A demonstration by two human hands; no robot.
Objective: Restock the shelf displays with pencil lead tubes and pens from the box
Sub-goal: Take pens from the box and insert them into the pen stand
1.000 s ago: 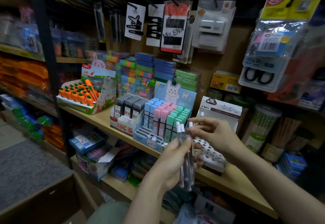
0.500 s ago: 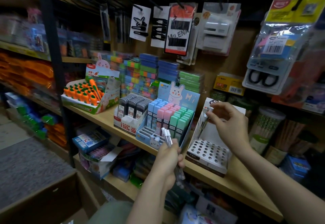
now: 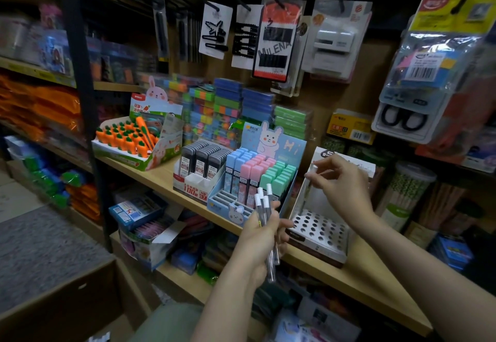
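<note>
1. Left hand [image 3: 261, 237]: fingers curled round a bundle of pens [image 3: 265, 223], clear barrels with white caps upward, held in front of the shelf edge.
2. Right hand [image 3: 336, 180]: thumb and fingertips pinch a single pen [image 3: 308, 184] near its white cap; the pen hangs nearly upright over the back-left part of the perforated display. Whether its tip has entered a hole cannot be told, the barrel being faint against the white wall.
3. Perforated pen display [image 3: 319, 227]: white box with rows of round holes, dark front band, upright back card; stands on the wooden shelf [image 3: 357, 277].
4. Pastel lead tube display [image 3: 257, 178]: blue, pink and green cases in tiers, rabbit header card; just left of the pen display. Front slots open.
5. Black lead tube display [image 3: 200, 166]: dark cases in a white carton, touching the pastel display's left side.
6. Carrot pen display [image 3: 128, 140]: orange carrot-shaped items, far left of the same shelf.
7. Hanging packs above: hair clips [image 3: 216, 31], scissors pack [image 3: 402, 119].
</note>
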